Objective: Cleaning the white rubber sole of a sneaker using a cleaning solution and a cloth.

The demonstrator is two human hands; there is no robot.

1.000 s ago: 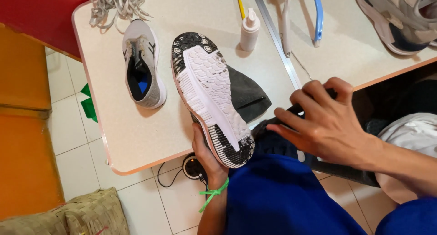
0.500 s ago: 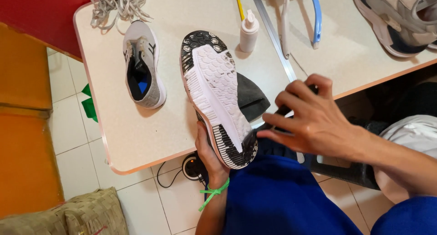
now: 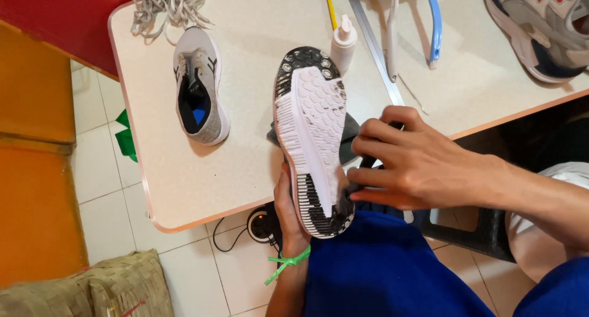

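Note:
My left hand (image 3: 287,209) grips a sneaker (image 3: 310,139) from underneath, at the heel end. The shoe is turned sole-up, showing a white and black tread, and it juts over the front edge of the pale table (image 3: 257,41). My right hand (image 3: 417,163) is closed on a small dark tool (image 3: 363,170), pressed against the right edge of the sole near the heel. What kind of tool it is I cannot tell. A dark grey cloth (image 3: 351,128) lies under the shoe. A green band (image 3: 286,265) circles my left wrist.
A second grey sneaker (image 3: 197,87) lies upright to the left, loose laces (image 3: 172,1) behind it. A white squeeze bottle (image 3: 343,41), a metal ruler (image 3: 375,50), blue-handled tools (image 3: 434,28) and a grey-and-red shoe (image 3: 540,28) lie at the back. A woven bag (image 3: 92,289) sits on the floor.
My right hand has moved left from the table's edge onto the side of the sole. The sneaker has turned more upright and closer to me.

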